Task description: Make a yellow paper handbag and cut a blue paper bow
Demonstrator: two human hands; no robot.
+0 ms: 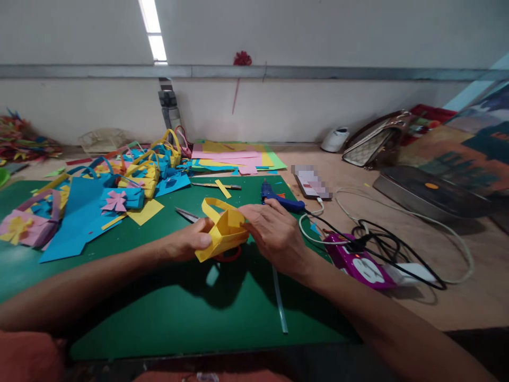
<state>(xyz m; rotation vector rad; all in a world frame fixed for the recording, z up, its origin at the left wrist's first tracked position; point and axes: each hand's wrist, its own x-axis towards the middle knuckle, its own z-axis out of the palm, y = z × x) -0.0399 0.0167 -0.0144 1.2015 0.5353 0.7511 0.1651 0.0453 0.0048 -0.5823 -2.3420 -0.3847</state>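
Above the green mat [159,318] a small yellow paper basket [221,243] with a looped handle is held up, tilted, between both hands. My left hand [186,241] grips its left side, thumb on the near wall. My right hand [278,237] pinches its right edge with bent fingers; the fingertips are partly hidden. Scissors [185,214] lie below the basket, their red handles partly covered. Just beyond my right hand rests a blue glue gun [284,201]. A clear glue stick [280,302] lies on the mat below my right wrist.
Several finished paper baskets [145,178] and blue paper [75,223] fill the left side. Coloured sheets [238,154] are stacked at the back. To the right are a phone [312,183], a purple power strip [360,262] with tangled cables, and a dark case [429,193].
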